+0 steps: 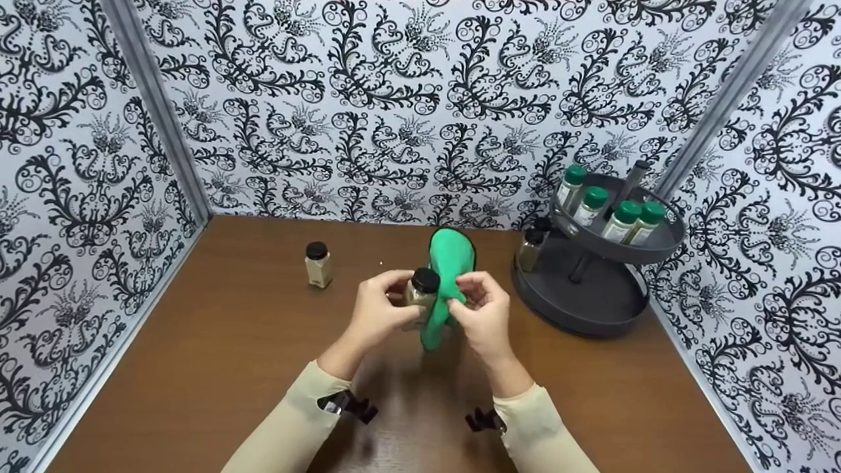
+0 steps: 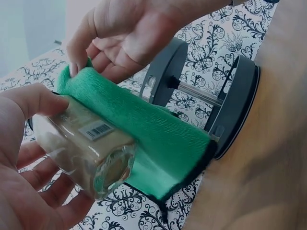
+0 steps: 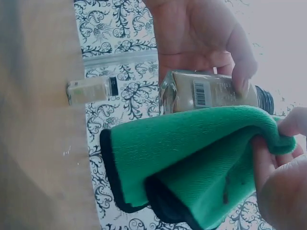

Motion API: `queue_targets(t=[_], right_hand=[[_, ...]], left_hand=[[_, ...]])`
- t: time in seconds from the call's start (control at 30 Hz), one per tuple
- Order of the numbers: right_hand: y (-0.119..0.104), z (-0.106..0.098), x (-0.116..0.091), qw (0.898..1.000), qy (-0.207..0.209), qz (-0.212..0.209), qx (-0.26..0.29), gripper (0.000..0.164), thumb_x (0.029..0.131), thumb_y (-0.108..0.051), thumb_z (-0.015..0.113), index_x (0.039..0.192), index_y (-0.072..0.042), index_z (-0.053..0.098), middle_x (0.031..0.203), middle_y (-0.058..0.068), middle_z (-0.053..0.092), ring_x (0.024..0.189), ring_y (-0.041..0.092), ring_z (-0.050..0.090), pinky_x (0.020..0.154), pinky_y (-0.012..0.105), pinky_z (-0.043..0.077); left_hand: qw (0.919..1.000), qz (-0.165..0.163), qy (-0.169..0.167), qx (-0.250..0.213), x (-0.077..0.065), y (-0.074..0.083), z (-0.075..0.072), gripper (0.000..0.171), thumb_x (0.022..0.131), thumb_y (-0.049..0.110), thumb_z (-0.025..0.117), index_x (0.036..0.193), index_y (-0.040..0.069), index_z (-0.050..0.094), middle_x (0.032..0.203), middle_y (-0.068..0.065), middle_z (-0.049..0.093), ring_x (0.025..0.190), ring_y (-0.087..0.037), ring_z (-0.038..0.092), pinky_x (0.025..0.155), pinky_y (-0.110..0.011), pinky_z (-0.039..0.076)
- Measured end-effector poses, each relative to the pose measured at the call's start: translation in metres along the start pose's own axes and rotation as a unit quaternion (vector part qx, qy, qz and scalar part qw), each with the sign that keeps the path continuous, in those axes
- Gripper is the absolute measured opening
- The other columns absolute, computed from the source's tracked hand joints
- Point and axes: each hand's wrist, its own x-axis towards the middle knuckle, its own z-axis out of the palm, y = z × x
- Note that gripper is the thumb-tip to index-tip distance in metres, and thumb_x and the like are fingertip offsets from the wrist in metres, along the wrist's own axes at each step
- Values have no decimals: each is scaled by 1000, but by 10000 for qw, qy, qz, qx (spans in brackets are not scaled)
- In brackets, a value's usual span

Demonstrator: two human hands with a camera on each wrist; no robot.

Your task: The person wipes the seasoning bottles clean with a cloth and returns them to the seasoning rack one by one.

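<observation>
My left hand [image 1: 387, 305] grips a glass spice jar [image 2: 76, 143] with a black cap, raised over the table. Pale beige powder fills it, and a barcode label shows on one side. Between thumb and fingers, my right hand [image 1: 485, 312] pinches a green cloth [image 3: 192, 153] edged in black. The cloth hangs in folds right beside the jar, overlapping its side in the right wrist view. A second black-capped spice jar [image 1: 318, 266] stands upright on the table, left of my hands.
At the right stands a dark two-tier round rack [image 1: 585, 295]. Several green-capped jars [image 1: 591, 207] sit on its upper tier, and black-capped jars [image 1: 531, 251] at the left of its lower tier. Patterned walls [image 1: 394, 131] enclose the brown table [image 1: 217, 368].
</observation>
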Motion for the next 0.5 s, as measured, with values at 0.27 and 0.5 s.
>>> queue_targets(t=[0.27,0.5], right_hand=[[7,-2,3,9971,-388,360,-552,19,74,18,68,90,9,70,80,-2,67,74,8,61,65,20,50],[1,4,-5,9973,296,-471,-486,18,73,17,69,87,5,70,80,-2,66,68,8,60,58,19,47]], left_hand=[[9999,-95,43,-19,0,-1,3,45,72,6,86,117,8,80,99,-10,80,89,-19,74,82,-35,64],[9999,50,92,110,-1,0,1,46,72,6,85,117,8,80,100,-9,79,90,-19,73,83,-34,64]])
